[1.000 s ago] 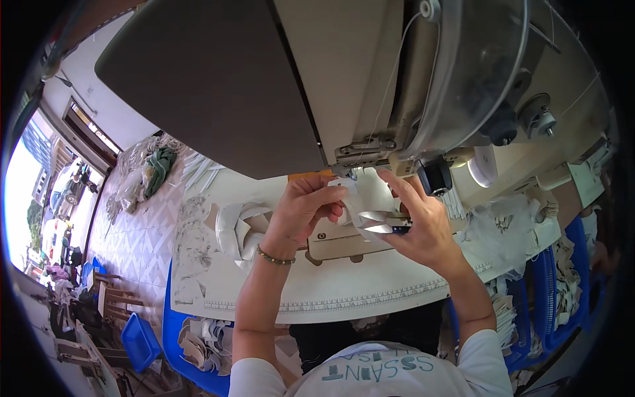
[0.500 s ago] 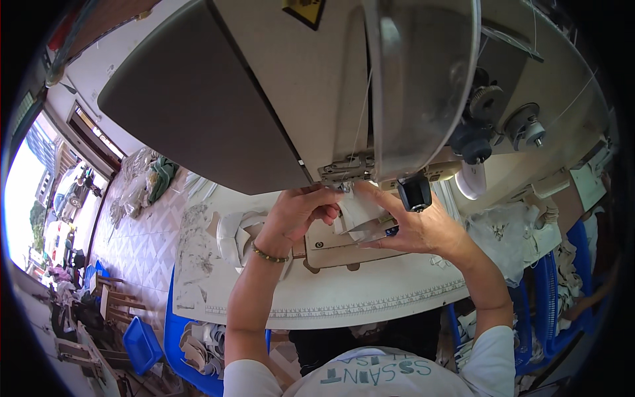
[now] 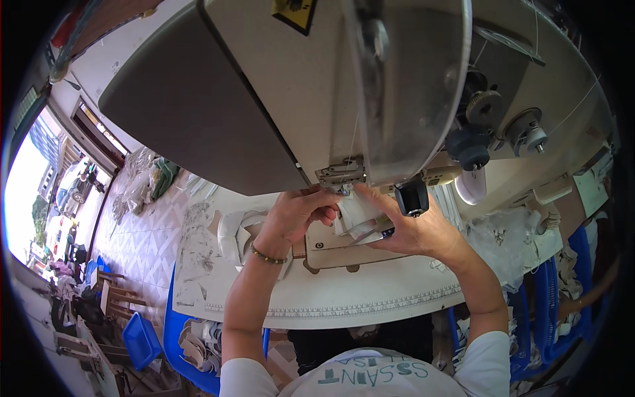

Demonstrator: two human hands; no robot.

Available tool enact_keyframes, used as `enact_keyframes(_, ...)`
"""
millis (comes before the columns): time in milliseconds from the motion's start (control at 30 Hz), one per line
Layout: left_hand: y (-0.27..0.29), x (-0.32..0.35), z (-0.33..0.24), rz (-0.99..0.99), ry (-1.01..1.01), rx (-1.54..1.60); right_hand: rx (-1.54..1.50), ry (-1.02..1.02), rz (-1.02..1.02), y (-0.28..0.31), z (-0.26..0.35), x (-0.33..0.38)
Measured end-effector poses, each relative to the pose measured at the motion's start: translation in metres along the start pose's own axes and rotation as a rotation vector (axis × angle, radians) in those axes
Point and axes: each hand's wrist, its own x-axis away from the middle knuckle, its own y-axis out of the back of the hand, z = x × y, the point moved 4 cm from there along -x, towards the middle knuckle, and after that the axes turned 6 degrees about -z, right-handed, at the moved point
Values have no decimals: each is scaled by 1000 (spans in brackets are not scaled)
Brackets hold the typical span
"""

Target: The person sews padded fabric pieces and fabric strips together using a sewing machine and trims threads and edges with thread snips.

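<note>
Under the needle head: right below the big grey sewing machine (image 3: 278, 99), both hands are up at the metal presser foot (image 3: 342, 173).
Left hand: the left hand (image 3: 297, 213) sits just left of the foot, fingers (image 3: 325, 198) curled together and pinching the edge of the white piece (image 3: 357, 215); a beaded bracelet (image 3: 266, 255) rings the wrist.
Right hand: the right hand (image 3: 423, 231) comes in from the right of the foot, index finger stretched up to touch the piece near the needle, remaining fingers cupped beneath it. Clamped on it, thumb hidden, so the exact pinch I cannot tell.
White piece: folded, pale, held between both hands directly beneath the foot, above the beige machine bed (image 3: 344, 248).
Black knob: a black knob (image 3: 411, 197) hangs just right of the foot, close over the right hand.
Table: the white table (image 3: 370, 301) carries the machine bed; white cut pieces (image 3: 231, 231) lie left of the left hand.
Below the table: blue crates (image 3: 142, 341) stand on the floor.
</note>
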Motion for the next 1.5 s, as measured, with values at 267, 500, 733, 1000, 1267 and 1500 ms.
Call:
enact_keyframes(267,0,1,-2,20,36,-5,-3,-61,117,-2,-7,-2)
enact_keyframes(500,12,-14,6,67,-14,63,54,-114,164,-7,-8,-4)
enact_keyframes(733,9,-12,3,63,-13,8,76,-69,124,-9,0,1)
enact_keyframes(1000,-8,19,28,-115,-325,-88,379,-60,-287,1,0,28)
enact_keyframes(1267,-34,56,15,-284,-1656,-1311,309,55,-266,-26,-59,10)
enact_keyframes(1500,-23,52,13,-270,-1667,-1221,371,16,-195,-18,-44,17)
